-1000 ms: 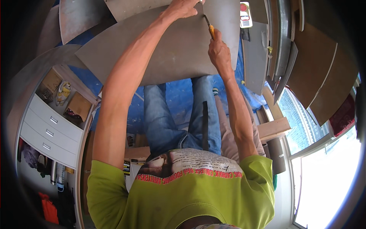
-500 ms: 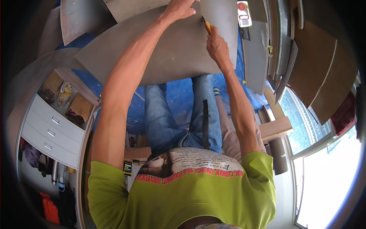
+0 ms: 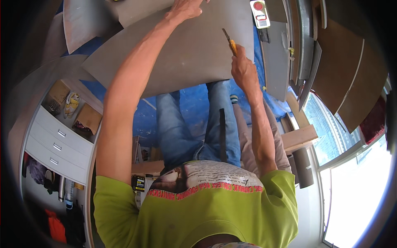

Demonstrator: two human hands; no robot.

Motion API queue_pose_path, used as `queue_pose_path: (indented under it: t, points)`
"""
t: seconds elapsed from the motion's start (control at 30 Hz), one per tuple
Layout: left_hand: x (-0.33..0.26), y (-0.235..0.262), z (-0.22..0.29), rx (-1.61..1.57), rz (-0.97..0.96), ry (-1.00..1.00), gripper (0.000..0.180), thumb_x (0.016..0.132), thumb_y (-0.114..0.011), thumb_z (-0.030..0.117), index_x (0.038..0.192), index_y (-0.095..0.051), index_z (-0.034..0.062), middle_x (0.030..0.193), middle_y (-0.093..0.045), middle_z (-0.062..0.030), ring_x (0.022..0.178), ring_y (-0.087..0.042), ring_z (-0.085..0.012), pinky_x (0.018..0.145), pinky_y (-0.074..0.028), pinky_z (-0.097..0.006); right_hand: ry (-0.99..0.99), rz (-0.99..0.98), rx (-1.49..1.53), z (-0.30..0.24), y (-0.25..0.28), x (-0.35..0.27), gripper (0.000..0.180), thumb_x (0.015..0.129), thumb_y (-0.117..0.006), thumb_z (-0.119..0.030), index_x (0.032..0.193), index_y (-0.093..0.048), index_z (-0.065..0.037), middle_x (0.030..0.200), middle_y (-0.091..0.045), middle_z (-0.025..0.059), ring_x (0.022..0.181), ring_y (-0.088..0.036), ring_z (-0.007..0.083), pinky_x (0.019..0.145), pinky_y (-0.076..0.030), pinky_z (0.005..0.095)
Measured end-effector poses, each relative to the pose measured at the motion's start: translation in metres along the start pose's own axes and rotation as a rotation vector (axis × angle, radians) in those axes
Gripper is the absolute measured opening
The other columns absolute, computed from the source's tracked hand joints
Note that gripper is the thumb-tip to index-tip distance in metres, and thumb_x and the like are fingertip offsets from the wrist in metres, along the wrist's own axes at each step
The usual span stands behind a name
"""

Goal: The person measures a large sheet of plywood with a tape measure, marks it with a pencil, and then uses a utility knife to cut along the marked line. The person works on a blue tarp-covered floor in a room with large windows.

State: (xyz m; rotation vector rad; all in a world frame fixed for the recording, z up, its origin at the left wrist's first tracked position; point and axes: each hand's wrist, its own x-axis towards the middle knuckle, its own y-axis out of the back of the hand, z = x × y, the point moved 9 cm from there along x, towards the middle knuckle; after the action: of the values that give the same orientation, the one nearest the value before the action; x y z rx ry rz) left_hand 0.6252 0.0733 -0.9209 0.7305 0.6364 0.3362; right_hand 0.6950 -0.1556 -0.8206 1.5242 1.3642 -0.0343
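While the grey board point(image 3: 186, 53) lies across the knees over a blue tarp point(image 3: 190, 107), a yellow-handled utility knife point(image 3: 230, 43) is gripped in the closed right hand point(image 3: 244, 70), blade on the board; the left hand point(image 3: 186, 8) is pressed flat at its far edge, arm outstretched.

We wear a lime-green short-sleeved T-shirt point(image 3: 215, 215) with a pale printed panel across the chest and a curved line of red lettering beneath it. Our forearms are bare from the sleeves down, and both the left hand point(image 3: 187, 8) and the right hand point(image 3: 244, 70) are ungloved. Below the shirt come faded blue jeans point(image 3: 188, 124), lightly dusted with pale marks.
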Motion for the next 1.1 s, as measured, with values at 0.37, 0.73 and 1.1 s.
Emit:
queue_pose_path:
  t: [0.37,0.73,1.1]
  points:
    - [0.021,-0.040,0.059,0.691,-0.225,-0.475,0.007,0.062,-0.078,0.015,0.068,-0.076,0.0161,0.083,-0.075,-0.0078,0.091,-0.070,-0.0260,0.095,-0.046,-0.048,0.016,0.081,0.082,0.020,-0.022,0.019,0.037,0.098,-0.051,-0.010,0.134,-0.041,-0.006,0.089,-0.067,0.0314,0.082,-0.065,0.0514,0.072,-0.050,0.0580]
    - [0.023,-0.046,0.050,0.563,-0.168,-0.502,0.005,0.065,-0.074,0.012,0.070,-0.076,0.0111,0.080,-0.074,-0.0106,0.094,-0.070,-0.0293,0.096,-0.046,-0.058,0.040,0.095,0.183,0.000,-0.035,0.039,0.036,0.098,-0.051,-0.010,0.134,-0.043,-0.007,0.089,-0.067,0.0294,0.085,-0.064,0.0500,0.074,-0.050,0.0566]
    - [0.022,-0.042,0.049,0.513,-0.212,-0.402,0.009,0.072,-0.069,0.009,0.076,-0.077,0.0097,0.083,-0.074,-0.0134,0.094,-0.070,-0.0327,0.098,-0.045,-0.061,0.059,0.125,0.186,-0.002,-0.042,0.040,0.037,0.099,-0.051,-0.011,0.134,-0.042,-0.008,0.085,-0.066,0.0295,0.081,-0.065,0.0502,0.072,-0.050,0.0578]
